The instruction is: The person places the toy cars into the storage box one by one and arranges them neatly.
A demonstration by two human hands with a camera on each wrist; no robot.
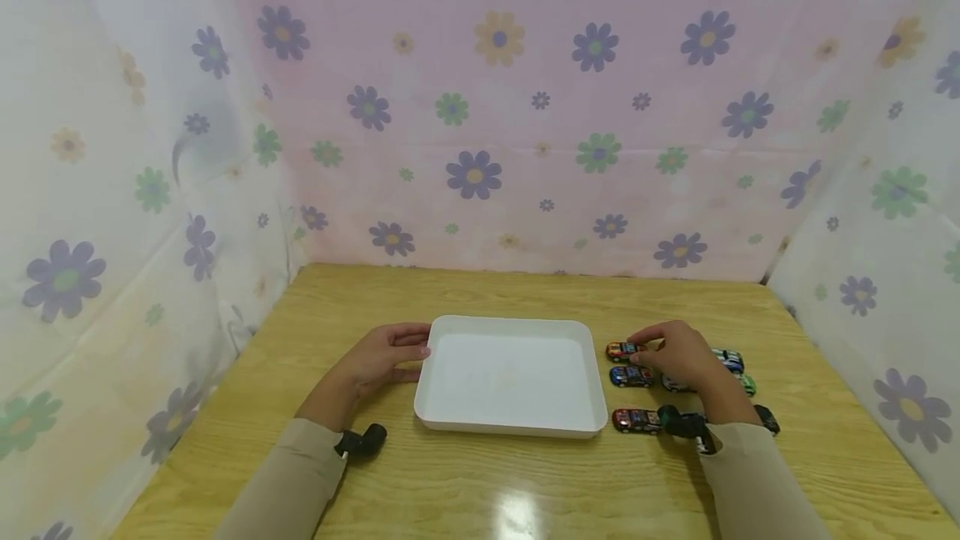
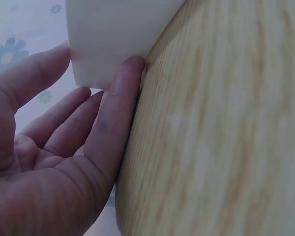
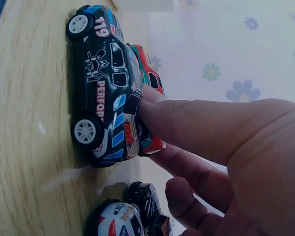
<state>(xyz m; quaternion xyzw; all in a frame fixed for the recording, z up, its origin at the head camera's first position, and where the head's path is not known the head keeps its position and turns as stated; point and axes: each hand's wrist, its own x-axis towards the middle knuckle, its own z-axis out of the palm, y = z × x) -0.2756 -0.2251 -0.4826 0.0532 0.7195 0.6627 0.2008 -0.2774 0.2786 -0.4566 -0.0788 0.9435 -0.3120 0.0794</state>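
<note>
Right hand narrowly pinches a red car.

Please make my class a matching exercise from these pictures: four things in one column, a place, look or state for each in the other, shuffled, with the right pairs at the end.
Things
1. White rectangular tray
2. Toy car marked 119
3. Left hand
4. Red-and-green toy car

Places, looks or states
A. Held by the right hand
B. Dark body with white wheels and blue patches
C. Has a raised rim all round
D. Touches the tray's left side

Right pairs
1-C
2-B
3-D
4-A
</note>
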